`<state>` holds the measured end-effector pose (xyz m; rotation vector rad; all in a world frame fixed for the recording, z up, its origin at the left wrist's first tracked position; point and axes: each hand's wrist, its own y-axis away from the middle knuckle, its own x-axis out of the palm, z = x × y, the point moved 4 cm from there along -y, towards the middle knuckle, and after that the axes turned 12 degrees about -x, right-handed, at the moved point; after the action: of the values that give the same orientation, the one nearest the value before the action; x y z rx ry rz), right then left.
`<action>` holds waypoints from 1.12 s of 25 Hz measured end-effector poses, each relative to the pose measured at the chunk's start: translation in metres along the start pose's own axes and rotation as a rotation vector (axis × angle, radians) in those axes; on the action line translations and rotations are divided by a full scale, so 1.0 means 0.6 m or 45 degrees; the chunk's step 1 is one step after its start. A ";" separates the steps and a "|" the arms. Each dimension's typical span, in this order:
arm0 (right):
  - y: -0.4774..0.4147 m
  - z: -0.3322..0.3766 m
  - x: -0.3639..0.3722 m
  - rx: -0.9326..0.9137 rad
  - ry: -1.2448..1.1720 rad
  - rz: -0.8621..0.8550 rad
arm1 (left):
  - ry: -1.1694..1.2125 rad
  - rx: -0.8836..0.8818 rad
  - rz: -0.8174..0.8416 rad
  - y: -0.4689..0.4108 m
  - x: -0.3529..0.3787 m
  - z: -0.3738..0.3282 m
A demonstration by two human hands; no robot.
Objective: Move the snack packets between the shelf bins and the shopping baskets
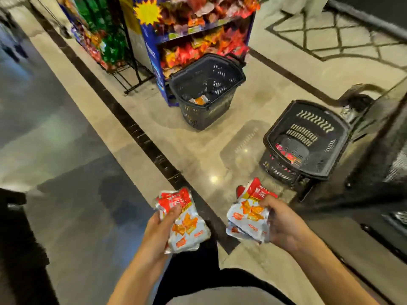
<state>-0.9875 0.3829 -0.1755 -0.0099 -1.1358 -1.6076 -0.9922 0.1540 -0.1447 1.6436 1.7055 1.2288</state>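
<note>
Snack packets (187, 223) of crinkled red-and-white foil are bunched in each fist, left hand (161, 227) and right hand (283, 223) both gripping tight, near the black slotted plastic basket (312, 119). Bunching probably saves trips.

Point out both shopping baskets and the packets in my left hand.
Basket by shelf (204, 116): head view, front wall.
Right basket (312, 119): head view, inner wall.
Left-hand packets (187, 225): head view, top packet's face.
</note>
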 end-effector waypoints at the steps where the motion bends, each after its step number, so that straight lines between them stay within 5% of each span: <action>1: -0.028 0.024 -0.006 -0.030 -0.025 -0.026 | -0.062 0.000 0.030 -0.029 0.028 -0.032; 13: -0.184 0.300 -0.093 -0.440 -0.560 -0.621 | -0.820 -0.151 0.463 -0.377 0.481 -0.345; 19: -0.271 0.400 -0.252 -0.421 -0.715 -0.829 | -0.931 -0.353 0.434 -0.549 0.689 -0.316; 28: -0.550 0.566 -0.611 -0.398 -0.333 -1.122 | -1.179 -0.386 0.322 -0.923 0.980 -0.157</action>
<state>-1.2739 0.8562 -0.4039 0.0898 -1.1387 -2.6222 -1.4676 0.7545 -0.4181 1.8378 0.7280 0.5895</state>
